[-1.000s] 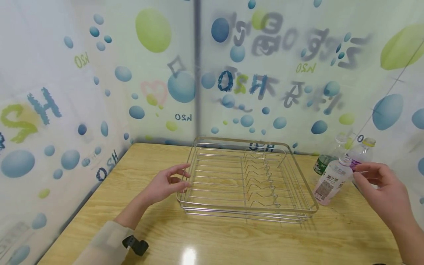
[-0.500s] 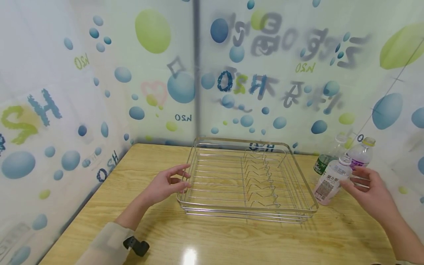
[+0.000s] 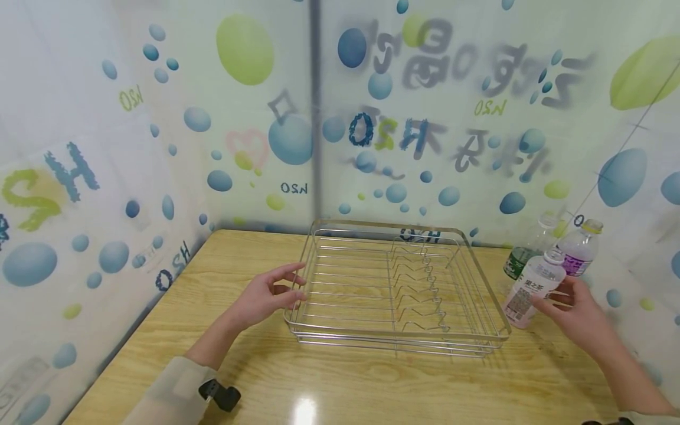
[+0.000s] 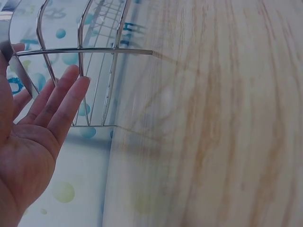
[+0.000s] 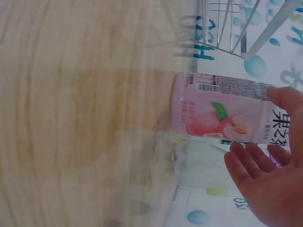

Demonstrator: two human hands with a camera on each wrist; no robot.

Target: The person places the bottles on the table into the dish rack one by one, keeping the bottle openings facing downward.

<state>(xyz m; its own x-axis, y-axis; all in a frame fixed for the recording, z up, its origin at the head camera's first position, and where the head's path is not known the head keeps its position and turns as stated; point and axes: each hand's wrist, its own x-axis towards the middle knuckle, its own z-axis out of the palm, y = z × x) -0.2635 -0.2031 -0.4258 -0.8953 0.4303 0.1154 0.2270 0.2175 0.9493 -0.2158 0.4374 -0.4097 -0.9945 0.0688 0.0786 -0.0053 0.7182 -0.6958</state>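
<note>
A metal wire dish rack stands on the wooden table, with a row of wavy plate dividers on its right half. At its left rim is my left hand, fingers extended; in the left wrist view the fingertips overlap the side wires. Right of the rack, a pink-labelled peach drink bottle stands upright. My right hand is around its right side, thumb in front and fingers on the far side. The right wrist view has the loosely extended fingers right by the bottle's edge.
Behind the peach drink bottle stand a clear bottle with a green label and a yellow-capped bottle with a purple label. Patterned curtains close off the back and sides of the wooden table.
My right hand has moved left and down, from beside the bottles to around the peach drink bottle. The left hand, rack and bottles have stayed in place.
</note>
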